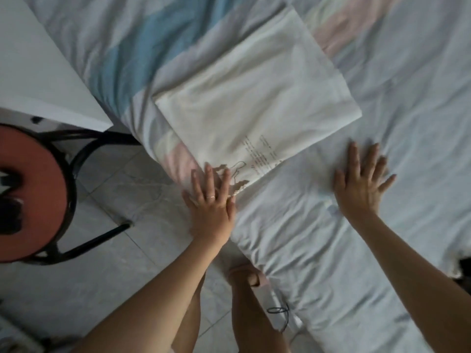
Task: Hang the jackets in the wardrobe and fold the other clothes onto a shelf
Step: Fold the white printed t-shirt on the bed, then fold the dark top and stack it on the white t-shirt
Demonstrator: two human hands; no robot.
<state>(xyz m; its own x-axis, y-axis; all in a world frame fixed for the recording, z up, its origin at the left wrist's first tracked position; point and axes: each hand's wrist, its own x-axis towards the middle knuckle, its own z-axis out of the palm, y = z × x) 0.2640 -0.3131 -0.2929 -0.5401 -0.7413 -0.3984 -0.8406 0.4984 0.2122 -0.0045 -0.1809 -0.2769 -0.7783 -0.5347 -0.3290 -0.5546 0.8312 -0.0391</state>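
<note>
While both palms press flat, fingers spread, the folded white T-shirt (257, 108) lies on the bed (382, 225). Left hand (211, 200) on its near printed corner; right hand (362, 182) on the sheet just beside it. Red stool (28, 194) stands left.

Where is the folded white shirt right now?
In the head view, the folded white shirt lies on the bed, centre frame, left hand on its near corner, right hand beside it.
</note>
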